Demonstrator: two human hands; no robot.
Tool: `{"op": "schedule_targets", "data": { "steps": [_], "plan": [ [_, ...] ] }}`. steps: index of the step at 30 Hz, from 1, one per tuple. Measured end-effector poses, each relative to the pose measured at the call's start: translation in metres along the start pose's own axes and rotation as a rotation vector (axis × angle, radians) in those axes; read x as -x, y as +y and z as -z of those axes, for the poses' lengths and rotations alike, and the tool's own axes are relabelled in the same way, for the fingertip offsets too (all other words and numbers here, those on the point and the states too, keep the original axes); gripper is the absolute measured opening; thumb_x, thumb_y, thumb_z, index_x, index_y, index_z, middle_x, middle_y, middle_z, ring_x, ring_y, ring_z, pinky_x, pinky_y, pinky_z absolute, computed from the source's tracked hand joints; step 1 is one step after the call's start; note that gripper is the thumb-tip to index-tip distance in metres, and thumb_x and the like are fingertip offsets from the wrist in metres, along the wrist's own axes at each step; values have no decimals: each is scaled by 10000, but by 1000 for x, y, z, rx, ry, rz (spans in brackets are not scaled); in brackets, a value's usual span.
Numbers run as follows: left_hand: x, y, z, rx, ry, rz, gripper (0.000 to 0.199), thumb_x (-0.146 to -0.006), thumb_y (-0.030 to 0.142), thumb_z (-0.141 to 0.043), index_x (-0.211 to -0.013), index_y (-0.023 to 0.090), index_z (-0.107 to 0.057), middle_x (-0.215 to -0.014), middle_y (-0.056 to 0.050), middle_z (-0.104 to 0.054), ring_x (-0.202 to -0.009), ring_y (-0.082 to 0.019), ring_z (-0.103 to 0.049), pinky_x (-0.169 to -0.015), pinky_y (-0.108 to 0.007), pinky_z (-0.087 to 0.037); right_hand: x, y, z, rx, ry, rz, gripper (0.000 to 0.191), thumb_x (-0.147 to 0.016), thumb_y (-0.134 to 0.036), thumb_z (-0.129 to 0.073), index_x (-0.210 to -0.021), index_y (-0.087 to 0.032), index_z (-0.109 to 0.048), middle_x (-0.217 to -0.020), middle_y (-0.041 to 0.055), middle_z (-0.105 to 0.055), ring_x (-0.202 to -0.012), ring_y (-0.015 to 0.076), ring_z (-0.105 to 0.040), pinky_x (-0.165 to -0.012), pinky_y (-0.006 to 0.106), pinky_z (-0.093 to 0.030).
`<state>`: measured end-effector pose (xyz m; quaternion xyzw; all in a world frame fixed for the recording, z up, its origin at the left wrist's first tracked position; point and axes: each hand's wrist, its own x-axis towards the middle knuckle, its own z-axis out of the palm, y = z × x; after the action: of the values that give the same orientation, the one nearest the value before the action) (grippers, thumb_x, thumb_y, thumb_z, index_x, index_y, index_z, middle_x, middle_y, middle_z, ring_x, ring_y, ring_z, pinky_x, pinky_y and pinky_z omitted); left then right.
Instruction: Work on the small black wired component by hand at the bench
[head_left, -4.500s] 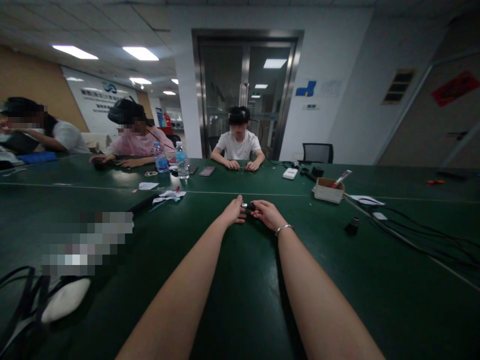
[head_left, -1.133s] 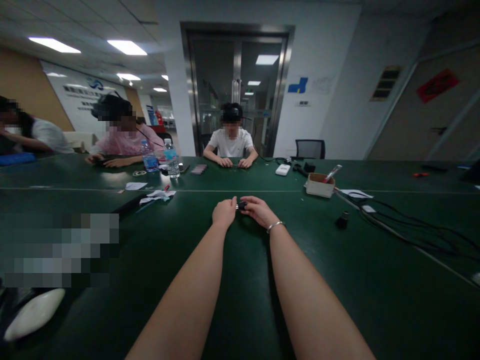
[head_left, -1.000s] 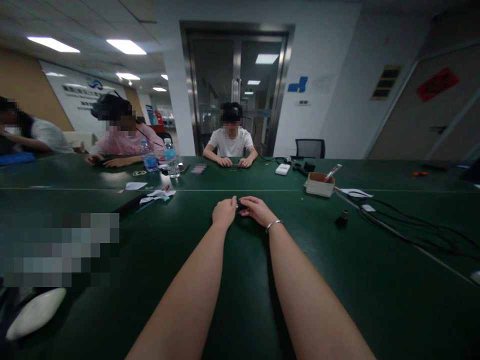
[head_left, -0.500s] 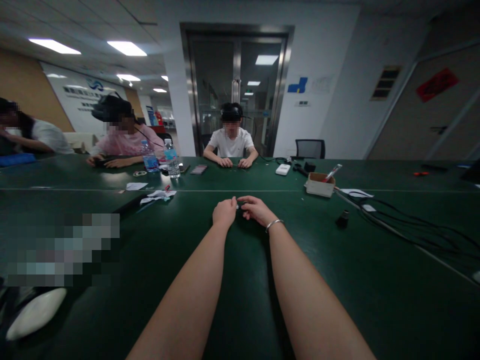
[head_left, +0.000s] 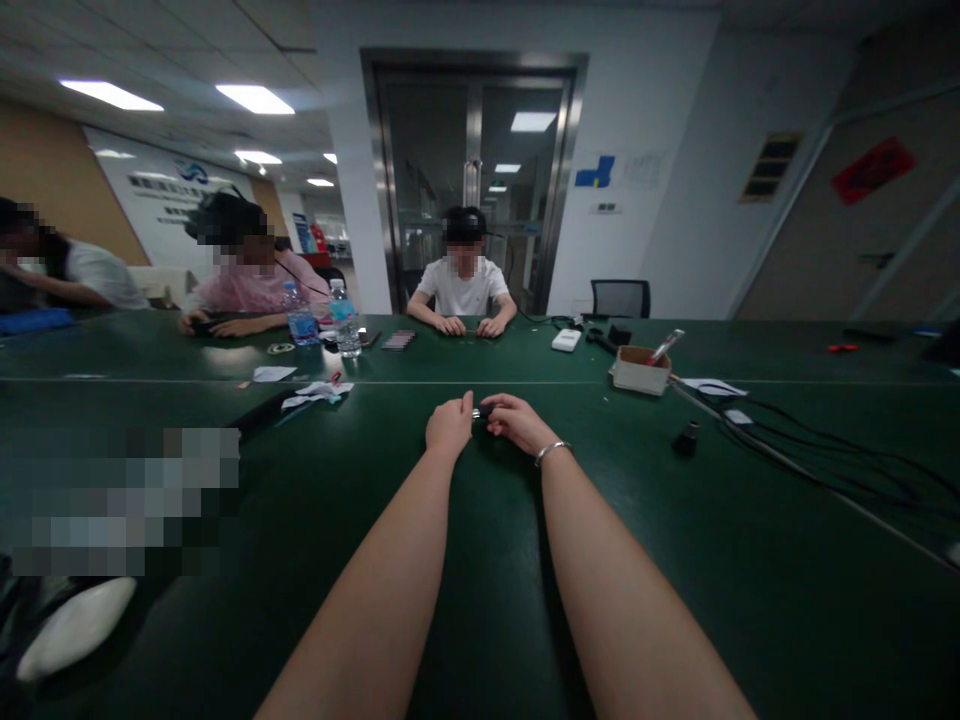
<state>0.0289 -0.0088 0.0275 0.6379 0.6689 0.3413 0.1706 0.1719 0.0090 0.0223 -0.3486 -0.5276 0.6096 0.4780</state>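
Note:
Over the green table point(head_left: 495, 560), my two hands are close together in front of me. My right hand point(head_left: 514, 420), with a silver bangle at its wrist, pinches a small black piece with a shiny silver end point(head_left: 486, 411). That silver end points left and reaches the thumb of my left hand point(head_left: 448, 425). The left fingers are curled closed, thumb up; what lies inside them is hidden. The small piece's exact kind is too small to tell.
A small open box point(head_left: 640, 372) stands right of my hands, with a dark stubby object point(head_left: 685, 438) nearer me. Black cables point(head_left: 817, 440) run along the right. Left are crumpled papers point(head_left: 319, 392) and water bottles point(head_left: 345, 320). A person point(head_left: 461, 290) sits opposite.
My right fingers have drawn back slightly from the left thumb and opened a little, so the black piece with its silver end now shows between the hands. The left hand has hardly moved.

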Motion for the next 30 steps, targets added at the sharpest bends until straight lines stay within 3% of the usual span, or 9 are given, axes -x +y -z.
{"op": "schedule_targets", "data": {
  "steps": [3, 8, 11, 15, 21, 26, 30],
  "plan": [
    [-4, -5, -3, 141, 5, -17, 526, -920, 535, -234, -885, 209, -646, -716, -47, -692, -680, -174, -659, -643, -272, -441, -1, 1, 1, -22, 38, 2, 268, -614, 0, -544, -837, -134, -612, -568, -16, -598, -453, 78, -561, -412, 156, -419],
    [-9, -12, -9, 342, -18, -85, 247, -881, 325, -442, -1084, 241, -556, -943, -11, -679, -652, -99, -648, -608, -220, -444, -1, 1, 1, -55, 59, 1, 245, -615, -14, -559, -823, -133, -612, -585, -12, -606, -462, 77, -564, -430, 164, -426],
    [-9, -14, -9, 345, -36, -98, 247, -877, 306, -440, -1074, 229, -568, -857, -8, -666, -591, -86, -619, -575, -211, -439, 0, 0, 0, -50, 51, -4, 242, -620, -17, -566, -828, -128, -623, -593, -7, -609, -477, 79, -573, -428, 158, -422],
    [-7, -15, -9, 330, -47, -111, 354, -911, 436, -339, -1007, 220, -603, -690, 3, -629, -528, -95, -573, -543, -219, -432, 0, 0, 0, -51, 62, -10, 231, -627, -11, -571, -820, -124, -627, -588, -2, -608, -482, 81, -577, -432, 159, -429],
    [-11, -16, -11, 381, -55, -139, 260, -872, 323, -413, -1036, 239, -597, -825, 5, -652, -566, -86, -585, -560, -216, -434, -2, 2, 1, -81, 70, -11, 207, -644, -16, -576, -816, -121, -618, -600, 9, -620, -477, 83, -576, -425, 159, -421],
    [-10, -16, -11, 408, -65, -159, 305, -889, 392, -390, -998, 207, -606, -635, 20, -594, -497, -89, -546, -511, -204, -405, -3, 3, 2, -107, 56, -4, 191, -648, -20, -590, -807, -119, -626, -621, 23, -629, -497, 93, -587, -434, 169, -423],
    [-8, -14, -10, 410, -64, -135, 330, -897, 431, -365, -1008, 217, -590, -614, 27, -592, -494, -96, -558, -504, -207, -400, -4, 4, 3, -115, 58, -9, 200, -647, -15, -593, -811, -122, -633, -611, 22, -624, -506, 101, -590, -448, 181, -431]
  ]
}}
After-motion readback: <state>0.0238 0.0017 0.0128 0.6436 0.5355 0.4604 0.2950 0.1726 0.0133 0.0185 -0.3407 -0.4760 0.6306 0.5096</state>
